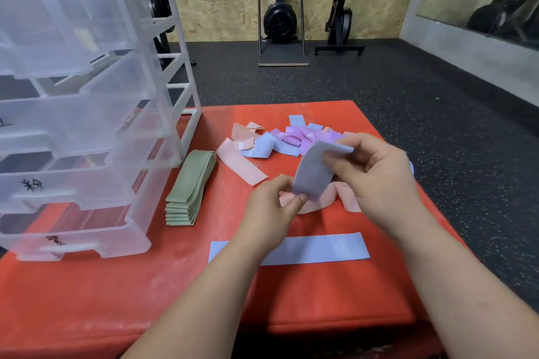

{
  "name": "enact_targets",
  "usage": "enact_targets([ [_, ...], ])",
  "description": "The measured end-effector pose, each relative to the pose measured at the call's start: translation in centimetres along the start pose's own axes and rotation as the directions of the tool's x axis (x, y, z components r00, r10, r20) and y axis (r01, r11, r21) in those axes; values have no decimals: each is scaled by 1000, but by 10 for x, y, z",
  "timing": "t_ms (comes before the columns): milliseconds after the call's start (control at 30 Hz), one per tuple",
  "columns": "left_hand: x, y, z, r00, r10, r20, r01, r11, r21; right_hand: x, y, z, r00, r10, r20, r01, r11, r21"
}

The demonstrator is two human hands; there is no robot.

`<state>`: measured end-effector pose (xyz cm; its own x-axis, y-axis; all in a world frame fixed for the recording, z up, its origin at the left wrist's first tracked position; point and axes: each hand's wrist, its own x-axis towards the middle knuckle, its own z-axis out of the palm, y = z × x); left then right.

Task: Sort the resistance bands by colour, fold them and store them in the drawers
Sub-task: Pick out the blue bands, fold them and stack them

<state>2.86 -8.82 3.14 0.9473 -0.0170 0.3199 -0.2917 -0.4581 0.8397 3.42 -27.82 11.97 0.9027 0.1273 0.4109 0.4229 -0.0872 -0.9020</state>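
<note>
Both my hands hold one blue resistance band (313,172) above the red mat (145,285). My left hand (272,207) pinches its lower end and my right hand (376,175) pinches its upper end. Another blue band (318,249) lies flat across the mat under my forearms. A stack of folded green bands (189,189) lies beside the clear plastic drawer unit (87,114). A loose pile of pink, blue and purple bands (280,143) lies beyond my hands. Pink bands (347,198) lie right under the held band.
The drawer unit stands on the mat's left side, its drawers closed, with handwritten labels on the lower fronts. Dark speckled rubber floor (408,90) surrounds the mat. Rowing machines (280,20) stand against the far wooden wall.
</note>
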Motion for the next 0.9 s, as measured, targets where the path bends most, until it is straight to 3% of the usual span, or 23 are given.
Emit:
enact_targets([
  [100,0,-7,-4,1000,-18,11,17,996,92,-1,-7,-9,983,14,-182,7,994,113],
  [200,-2,-12,-9,1000,-19,-5,20,979,201,-3,-5,-22,959,60,-277,-5,980,197],
  [367,-5,-16,-18,1000,22,-19,-14,944,329,-11,0,-31,937,138,-320,-54,965,258],
  [667,-11,0,-49,953,112,-281,-12,943,333,-23,19,-58,902,316,-294,-214,919,331],
  [800,-19,1,-66,981,-75,-177,102,984,149,-30,32,-67,875,371,-310,-305,921,241],
  [900,-25,-3,-81,958,-213,-193,221,975,19,-34,47,-75,847,426,-316,-401,905,144],
])
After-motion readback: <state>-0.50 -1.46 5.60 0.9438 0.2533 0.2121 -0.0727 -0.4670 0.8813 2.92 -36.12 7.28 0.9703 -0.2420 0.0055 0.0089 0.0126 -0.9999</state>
